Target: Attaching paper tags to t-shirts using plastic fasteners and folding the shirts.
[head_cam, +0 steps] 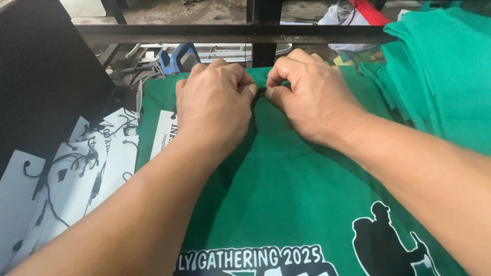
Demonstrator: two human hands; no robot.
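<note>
A green T-shirt [286,189] lies flat in front of me, with white lettering and a black figure printed on its near part. My left hand [215,105] and my right hand [312,94] rest side by side on the shirt's collar end. Both pinch a thin black string [260,92] between thumb and forefinger, fingertips almost touching. A white paper tag [164,133] lies on the shirt just left of my left wrist, partly hidden under it.
Several white tags with black strings [76,168] are piled at the left. A dark box [41,76] stands behind them. A black metal bar [230,33] crosses the back. Folded green shirts [445,71] are stacked at the right. A blue-handled tool [176,56] lies beyond the shirt.
</note>
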